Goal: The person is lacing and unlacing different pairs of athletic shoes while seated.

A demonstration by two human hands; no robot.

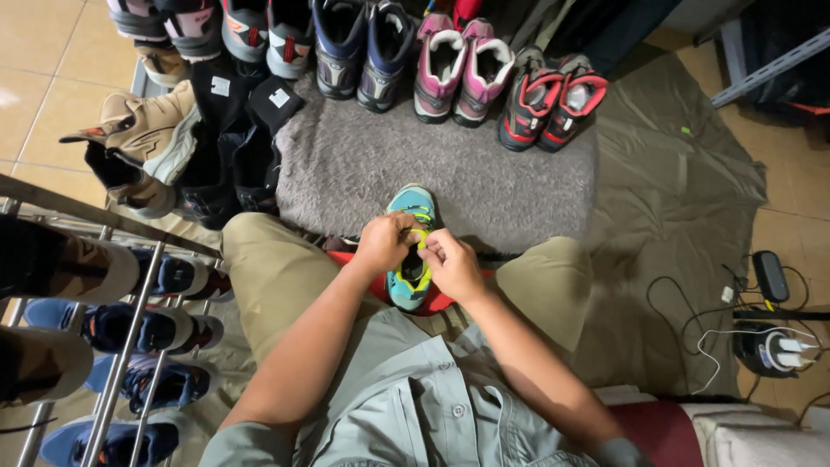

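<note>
You are sitting with a teal sneaker (pixel 411 251) between your knees, toe pointing to twelve o'clock. Your left hand (pixel 383 244) and right hand (pixel 451 265) are meeting over its tongue, both pinching the yellow-green lace (pixel 420 239). Beyond the toe, a shaggy grey rug (pixel 450 177) is spreading; at twelve o'clock a pink pair (pixel 461 72) and red-black pair (pixel 552 99) are standing.
</note>
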